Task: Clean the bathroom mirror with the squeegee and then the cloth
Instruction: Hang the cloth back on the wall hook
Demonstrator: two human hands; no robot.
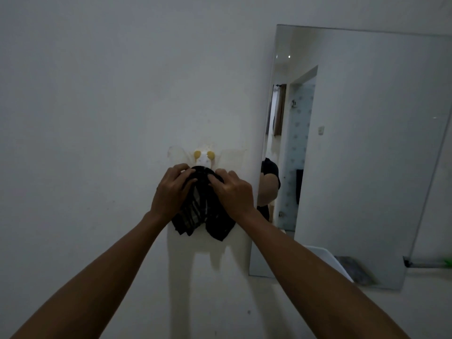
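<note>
A dark checked cloth [203, 211] hangs against the white wall just below a small white wall hook [205, 157] with two yellow discs. My left hand [171, 189] grips the cloth's upper left part and my right hand [232, 189] grips its upper right part, both at the hook. The frameless mirror [367, 143] is fixed to the wall right of my hands; it reflects my arm, a doorway and a tiled room. No squeegee is in sight.
A pale ledge [428, 285] runs under the mirror's lower right corner, with a grey rod and something green [446, 261] at the right edge. A white container rim [325, 258] shows in the mirror's lower part. Plain white wall fills the left.
</note>
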